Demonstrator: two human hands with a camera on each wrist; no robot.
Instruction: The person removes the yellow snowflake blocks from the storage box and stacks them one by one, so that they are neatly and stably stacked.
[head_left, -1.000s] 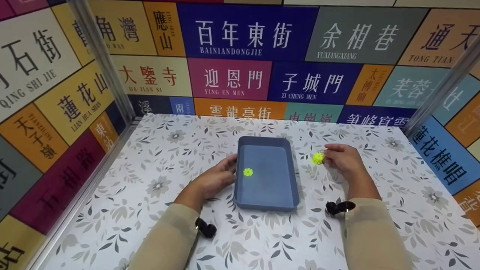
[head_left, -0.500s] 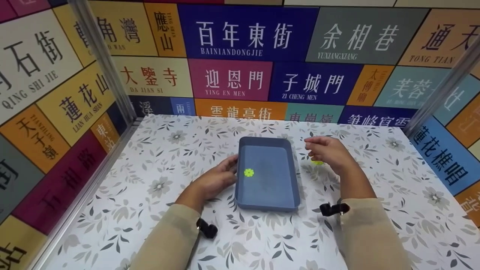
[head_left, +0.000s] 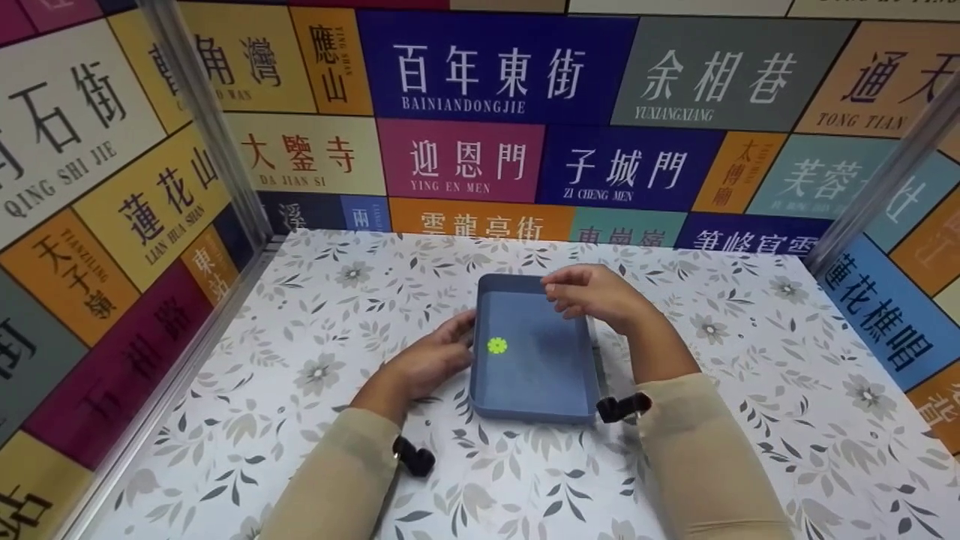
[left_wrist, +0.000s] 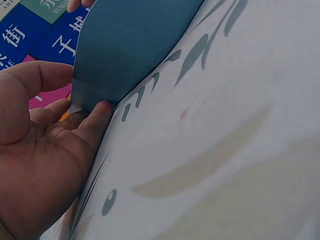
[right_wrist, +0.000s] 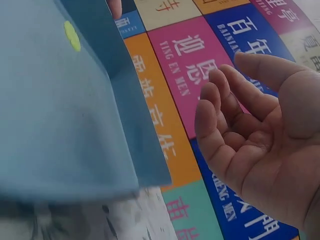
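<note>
A blue-grey rectangular tray (head_left: 536, 367) lies on the table. Inside it, near the left wall, is a small lime-yellow flower-shaped piece (head_left: 497, 346), also seen in the right wrist view (right_wrist: 72, 36). My left hand (head_left: 431, 360) rests beside the tray, its fingers touching the outer left wall; the left wrist view shows the thumb and fingertips against that wall. Above the tray's far right corner hovers my right hand (head_left: 596, 296), fingers loosely bent. In the right wrist view its palm and fingers hold nothing. A second lime-yellow piece seen earlier right of the tray is now hidden.
Under the tray spreads a white tabletop (head_left: 330, 300) with grey leaf and flower prints. Panels with colourful street-name signs (head_left: 461, 157) stand at the back and both sides, with metal posts (head_left: 225, 150) at the corners. Each sleeve cuff carries a small black camera (head_left: 412, 456).
My right hand has left the second lime-yellow piece and moved left, over the tray's right edge. The left hand, the tray and the piece inside it stay where they were.
</note>
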